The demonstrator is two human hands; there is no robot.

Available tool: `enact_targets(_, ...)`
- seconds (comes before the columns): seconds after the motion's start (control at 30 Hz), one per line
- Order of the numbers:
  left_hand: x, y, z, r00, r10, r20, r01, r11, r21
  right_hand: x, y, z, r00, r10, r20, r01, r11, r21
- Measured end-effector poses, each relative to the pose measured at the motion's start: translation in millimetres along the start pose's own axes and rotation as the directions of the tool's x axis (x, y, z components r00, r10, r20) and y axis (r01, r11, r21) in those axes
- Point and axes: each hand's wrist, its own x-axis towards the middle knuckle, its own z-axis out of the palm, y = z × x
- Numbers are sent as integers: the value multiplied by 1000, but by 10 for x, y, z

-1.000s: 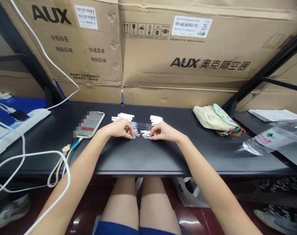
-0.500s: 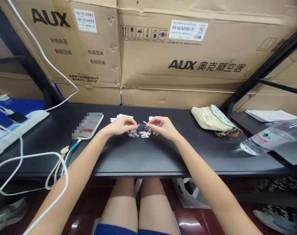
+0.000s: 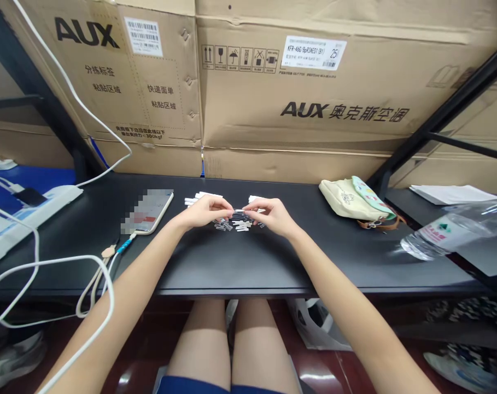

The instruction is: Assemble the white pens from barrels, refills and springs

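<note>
My left hand (image 3: 205, 210) is closed in a pinch above the black table (image 3: 235, 262); what its fingertips hold is too small to make out. Facing it, my right hand (image 3: 274, 214) pinches a short white stick (image 3: 239, 210) that bridges the narrow gap between the two hands. Under the fingertips lies a row of thin dark rods (image 3: 242, 216). Closer to me are small white pieces (image 3: 242, 225) and small clear pieces (image 3: 222, 225). Behind my left hand rests a bundle of white sticks (image 3: 207, 195), and more white sticks (image 3: 255, 198) are partly hidden behind my right hand.
A phone (image 3: 150, 210) with a plugged-in cable (image 3: 126, 244) lies to the left, near a white power strip (image 3: 35, 219). On the right are a cream pouch (image 3: 346, 198) and a water bottle lying down (image 3: 440, 235). Large cardboard boxes (image 3: 248, 126) wall off the back.
My right hand has brought the white stick leftward and level, and my left fingertips have shifted slightly right. The gap between the hands is narrower. The things on the table stay put.
</note>
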Motion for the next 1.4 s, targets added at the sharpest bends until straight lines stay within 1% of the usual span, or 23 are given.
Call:
enact_targets(0.07, 10, -11, 25, 1000, 0, 7, 0, 1000, -13, -10, -7, 13, 1000, -23, 14, 24, 999, -25)
enact_targets(0.13, 22, -19, 69, 1000, 0, 13, 1, 998, -57, -18, -17, 47, 1000, -27, 5, 27, 1000, -9)
enact_targets(0.2, 30, -20, 129, 1000, 2, -9, -4, 992, -124, -21, -26, 96, 997, -2, -71, 7, 998, 64)
enact_targets(0.27, 33, -19, 198, 998, 6, -68, -19, 981, -194, -16, -28, 143, 987, 39, -158, -14, 988, 156)
enact_targets(0.3, 35, -22, 232, 995, 4, -103, -27, 975, -219, -11, -26, 162, 982, 55, -180, -20, 981, 191)
enact_targets(0.43, 51, -51, 348, 978, -26, -206, -27, 967, -252, 14, -5, 191, 982, 89, -165, -46, 967, 252)
enact_targets(0.5, 67, -62, 364, 970, -5, -241, -52, 972, -230, 25, 13, 188, 981, 95, -169, -44, 959, 281)
enact_targets(0.53, 73, -61, 352, 967, 24, -254, -76, 978, -196, 31, 24, 186, 979, 101, -179, -43, 952, 304)
enact_targets(0.6, 69, -46, 281, 959, 97, -267, -119, 991, -66, 44, 47, 186, 969, 133, -209, -51, 932, 359)
enact_targets(0.67, 31, -22, 154, 952, 155, -265, -121, 983, 141, 59, 67, 187, 954, 179, -239, -69, 911, 407)
enact_targets(0.7, -4, -12, 79, 946, 177, -270, -109, 962, 249, 65, 74, 188, 948, 196, -252, -75, 904, 421)
enact_targets(0.73, -48, -5, 4, 944, 194, -267, -88, 927, 364, 70, 78, 187, 942, 210, -261, -81, 899, 430)
enact_targets(0.8, -155, -4, -125, 948, 214, -234, -42, 817, 576, 75, 78, 185, 934, 226, -276, -90, 899, 429)
enact_targets(0.83, -211, -11, -171, 958, 203, -202, -26, 764, 645, 74, 74, 183, 932, 229, -281, -94, 901, 423)
enact_targets(0.9, -309, -32, -222, 972, 178, -155, -8, 680, 733, 69, 62, 182, 932, 226, -283, -94, 905, 414)
enact_targets(1.03, -403, -83, -215, 990, 104, -97, 23, 554, 832, 58, 49, 181, 938, 213, -273, -80, 901, 427)
enact_targets(1.13, -411, -122, -188, 994, 76, -84, 34, 504, 863, 53, 46, 173, 945, 208, -251, -86, 901, 425)
enact_targets(1.2, -421, -141, -181, 994, 72, -86, 37, 515, 856, 50, 38, 165, 949, 213, -232, -94, 894, 438)
enact_targets(1.3, -436, -120, -192, 992, 71, -106, 47, 568, 822, 50, 17, 158, 949, 251, -191, -131, 864, 485)
enact_targets(1.33, -428, -94, -197, 991, 73, -114, 48, 598, 800, 51, 11, 157, 947, 268, -177, -146, 851, 504)
enact_targets(1.4, -373, -19, -195, 986, 83, -148, 48, 698, 714, 55, 5, 158, 944, 292, -157, -166, 826, 539)
